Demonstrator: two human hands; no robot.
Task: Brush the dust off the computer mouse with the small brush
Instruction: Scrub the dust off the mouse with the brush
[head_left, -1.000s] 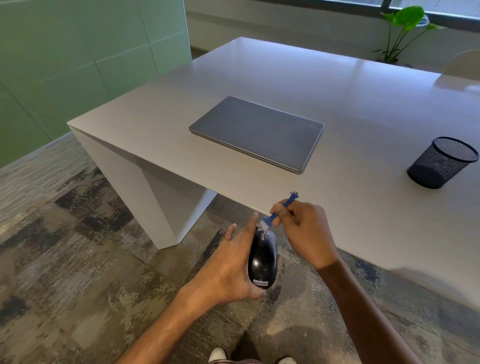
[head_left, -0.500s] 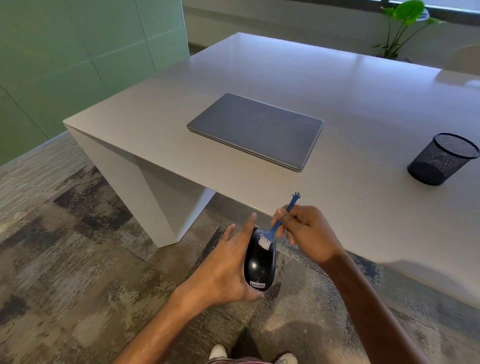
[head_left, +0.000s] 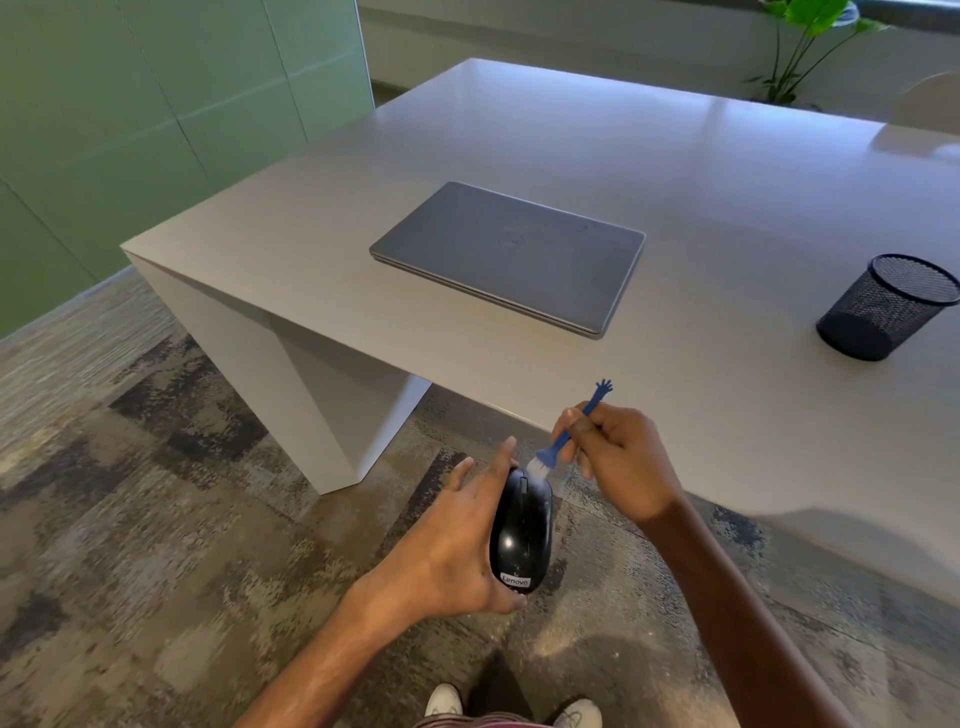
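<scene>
A glossy black computer mouse (head_left: 521, 535) with a white brand label at its near end rests in my left hand (head_left: 457, 540), held in the air in front of the table's near edge. The fingers of that hand run along the mouse's left side and the palm cups it from below. My right hand (head_left: 615, 460) pinches a small blue brush (head_left: 563, 439) by its thin handle. The white bristles touch the far front end of the mouse, by the scroll wheel. The handle's top ends in a tiny hand shape.
A closed grey laptop (head_left: 511, 254) lies on the light grey table (head_left: 727, 208). A black mesh pen cup (head_left: 883, 306) stands at the right. A potted plant (head_left: 800, 47) is behind the table. Patterned carpet and my shoes (head_left: 511, 706) are below.
The brush head has moved from the middle of the mouse's top back toward its far front end. My left hand keeps the mouse in nearly the same place.
</scene>
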